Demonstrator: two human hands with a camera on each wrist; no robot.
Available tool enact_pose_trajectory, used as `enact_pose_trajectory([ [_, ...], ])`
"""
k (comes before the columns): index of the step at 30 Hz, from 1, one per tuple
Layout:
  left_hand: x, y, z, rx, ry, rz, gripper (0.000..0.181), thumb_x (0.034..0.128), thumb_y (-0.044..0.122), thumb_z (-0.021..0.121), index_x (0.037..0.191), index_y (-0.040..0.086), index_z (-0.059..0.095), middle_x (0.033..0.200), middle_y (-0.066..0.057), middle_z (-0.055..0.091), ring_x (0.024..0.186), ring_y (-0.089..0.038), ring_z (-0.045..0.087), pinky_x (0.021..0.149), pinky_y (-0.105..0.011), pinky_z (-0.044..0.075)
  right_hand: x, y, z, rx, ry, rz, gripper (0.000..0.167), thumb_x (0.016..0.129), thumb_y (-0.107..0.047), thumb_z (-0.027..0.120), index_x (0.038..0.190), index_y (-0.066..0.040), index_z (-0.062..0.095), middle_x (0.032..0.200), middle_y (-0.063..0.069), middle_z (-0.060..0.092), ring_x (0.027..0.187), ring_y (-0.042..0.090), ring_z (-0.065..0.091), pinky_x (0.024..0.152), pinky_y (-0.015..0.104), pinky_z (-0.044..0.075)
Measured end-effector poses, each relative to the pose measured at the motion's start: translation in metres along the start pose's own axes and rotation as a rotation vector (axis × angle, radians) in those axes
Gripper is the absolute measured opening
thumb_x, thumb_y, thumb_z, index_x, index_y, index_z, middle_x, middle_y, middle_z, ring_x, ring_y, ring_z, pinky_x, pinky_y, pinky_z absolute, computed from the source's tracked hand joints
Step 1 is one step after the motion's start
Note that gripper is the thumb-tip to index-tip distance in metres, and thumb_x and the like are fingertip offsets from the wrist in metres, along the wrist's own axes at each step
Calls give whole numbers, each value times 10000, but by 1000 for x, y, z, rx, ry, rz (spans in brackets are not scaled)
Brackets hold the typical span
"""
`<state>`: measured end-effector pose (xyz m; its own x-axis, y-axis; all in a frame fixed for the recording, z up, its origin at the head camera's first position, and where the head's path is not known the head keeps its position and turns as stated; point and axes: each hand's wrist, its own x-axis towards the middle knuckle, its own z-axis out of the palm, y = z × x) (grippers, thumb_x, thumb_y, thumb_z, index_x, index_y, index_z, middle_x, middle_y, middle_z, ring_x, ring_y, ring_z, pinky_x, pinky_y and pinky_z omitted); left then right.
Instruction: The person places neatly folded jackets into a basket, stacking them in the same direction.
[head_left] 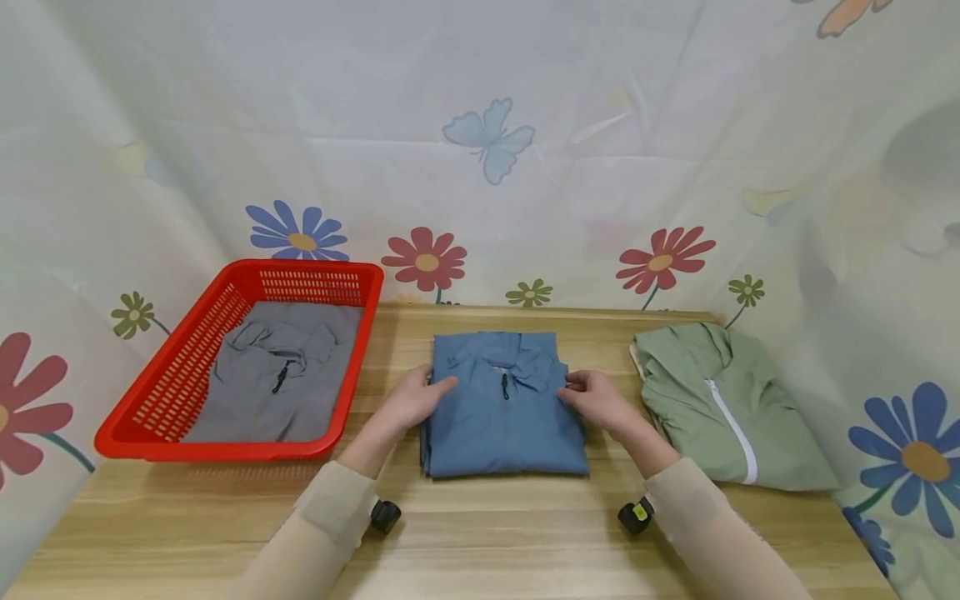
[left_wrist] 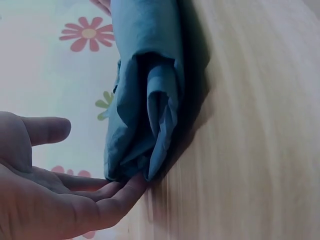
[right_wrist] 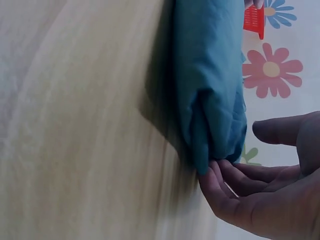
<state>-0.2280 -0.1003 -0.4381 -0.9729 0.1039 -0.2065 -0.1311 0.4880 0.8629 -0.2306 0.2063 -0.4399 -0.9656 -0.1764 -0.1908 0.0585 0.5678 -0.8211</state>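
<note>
A folded blue jacket with a collar and a short dark zip pull lies in the middle of the table. At its left side is my left hand; in the left wrist view its fingertips touch the folded edge while the thumb stands apart. My right hand is at the opposite side. The right wrist view shows those fingertips against the lower edge of the jacket, thumb lifted away. Whether any fingers reach underneath is hard to see.
To the left, a red plastic basket holds a folded grey jacket. A folded green jacket with a white zip lies at the right. Behind the wooden table hangs a flower-patterned curtain.
</note>
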Motion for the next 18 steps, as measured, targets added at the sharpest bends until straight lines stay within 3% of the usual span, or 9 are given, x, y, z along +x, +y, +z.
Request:
enact_pose_trajectory([
  [9, 3, 0, 1, -97, -17, -8, 598, 1081, 207, 488, 1522, -157, 310, 1585, -308, 313, 1464, -432, 303, 1173, -545, 289, 4, 4, 3, 142, 71, -5, 491, 1037, -89, 572, 1437, 166, 442, 1363, 341, 529, 1290, 436, 508, 1039, 512, 455],
  [18, 3, -3, 1, -142, -14, 22, 536, 1079, 137, 472, 1503, -165, 344, 1568, -320, 331, 1465, -426, 297, 1179, -522, 282, 7, 11, 2, 201, 71, 4, 457, 1020, -40, 588, 1425, 139, 478, 1340, 324, 544, 1272, 419, 514, 1024, 480, 460],
])
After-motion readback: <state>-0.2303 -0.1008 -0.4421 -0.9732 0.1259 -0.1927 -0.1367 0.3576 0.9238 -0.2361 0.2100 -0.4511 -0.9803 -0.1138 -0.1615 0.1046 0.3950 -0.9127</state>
